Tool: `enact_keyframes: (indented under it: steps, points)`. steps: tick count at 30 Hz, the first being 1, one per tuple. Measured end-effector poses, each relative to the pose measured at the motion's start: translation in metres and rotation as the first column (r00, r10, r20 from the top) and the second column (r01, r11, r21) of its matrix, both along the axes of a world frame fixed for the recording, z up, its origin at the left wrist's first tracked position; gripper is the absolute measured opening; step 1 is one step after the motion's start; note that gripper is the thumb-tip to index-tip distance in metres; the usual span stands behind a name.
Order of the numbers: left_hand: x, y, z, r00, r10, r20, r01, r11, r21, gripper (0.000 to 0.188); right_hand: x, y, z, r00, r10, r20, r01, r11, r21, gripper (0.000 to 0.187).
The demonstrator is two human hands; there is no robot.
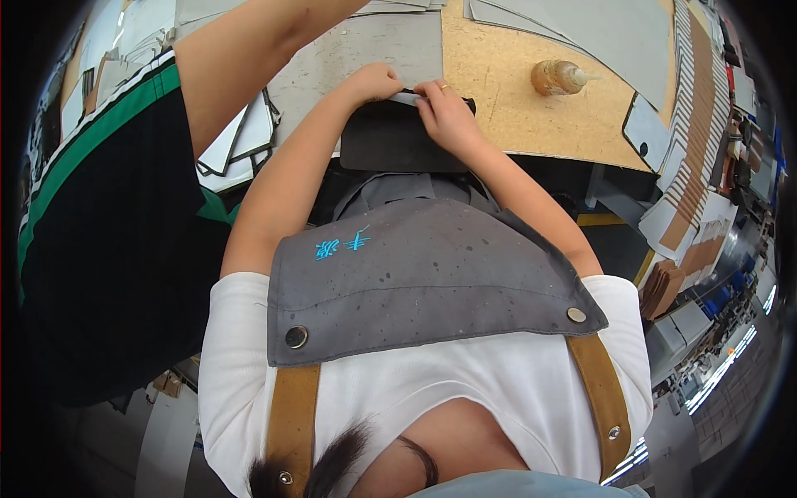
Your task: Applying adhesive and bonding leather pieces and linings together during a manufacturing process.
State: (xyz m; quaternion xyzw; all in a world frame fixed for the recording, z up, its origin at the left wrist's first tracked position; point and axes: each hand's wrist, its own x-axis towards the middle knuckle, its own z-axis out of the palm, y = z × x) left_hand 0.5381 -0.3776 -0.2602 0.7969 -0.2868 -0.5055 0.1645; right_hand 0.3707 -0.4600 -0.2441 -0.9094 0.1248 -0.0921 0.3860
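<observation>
A black flexible panel point(390, 145) lies at the near edge of the table, right in front of my apron. Along its far edge runs a narrow light-grey strip point(405, 98), where the material appears folded over. My left hand point(373, 84) is closed at the left end of that edge, its fingers curled. On the right part of the edge my right hand point(448, 119) pinches the material, thumb towards the strip and fingers over the far side. The exact grip of the left fingertips is partly hidden.
A squeeze bottle point(554, 78) with amber contents stands on the tan board point(498, 116). Grey sheets point(606, 37) lie at the far right. Black-edged white panels point(247, 137) are stacked at left. A co-worker's bare arm point(249, 50) reaches across from the left, close to my left forearm.
</observation>
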Motion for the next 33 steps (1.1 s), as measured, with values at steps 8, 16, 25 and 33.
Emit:
enact_keyframes:
  steps: [8,16,25,33]
  points:
    - [-0.001,0.000,-0.011,0.984,-0.073,-0.162,0.062,0.996,-0.070,0.019,0.009,-0.010,-0.012,0.996,-0.052,-0.071,0.053,0.998,0.016,0.006]
    - [-0.009,-0.004,-0.009,0.983,-0.015,-0.183,0.000,0.997,-0.081,0.018,-0.004,-0.020,-0.005,0.981,-0.089,-0.172,0.050,0.974,-0.222,0.011]
    - [-0.016,-0.004,-0.016,0.983,0.003,-0.182,-0.033,0.986,-0.165,0.018,-0.006,-0.026,-0.005,0.974,-0.052,-0.222,-0.008,0.966,-0.260,0.020]
    - [-0.023,-0.006,-0.011,0.998,0.024,-0.058,-0.031,0.992,-0.125,0.018,-0.007,-0.030,-0.011,0.976,-0.055,-0.211,0.006,0.974,-0.225,0.019]
